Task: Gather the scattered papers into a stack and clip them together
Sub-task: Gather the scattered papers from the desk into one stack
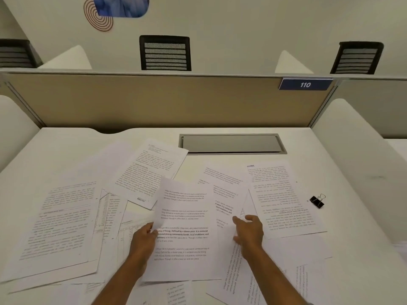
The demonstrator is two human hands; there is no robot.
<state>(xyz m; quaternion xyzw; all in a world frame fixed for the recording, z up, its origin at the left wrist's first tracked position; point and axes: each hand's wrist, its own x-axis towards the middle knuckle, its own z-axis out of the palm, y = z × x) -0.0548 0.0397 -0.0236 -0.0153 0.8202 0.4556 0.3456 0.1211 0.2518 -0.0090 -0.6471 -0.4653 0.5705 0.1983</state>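
Note:
Several printed white sheets lie scattered over the white desk (pixel 352 150). My left hand (pixel 144 237) pinches the left edge of a printed sheet (pixel 187 227) in the middle, which is lifted slightly above the others. My right hand (pixel 250 233) rests with fingers spread on the overlapping sheet (pixel 226 194) just to the right. A large sheet (pixel 59 221) lies at the left, another sheet (pixel 149 170) at the back centre, and one more sheet (pixel 282 199) at the right. A black binder clip (pixel 317 201) sits alone on the desk, right of the papers.
A grey metal cable hatch (pixel 231 143) is set into the desk at the back. A beige partition (pixel 154 100) with a blue "110" label (pixel 305 84) closes off the far side. White side dividers stand left and right. Black mesh chairs (pixel 165 53) are beyond.

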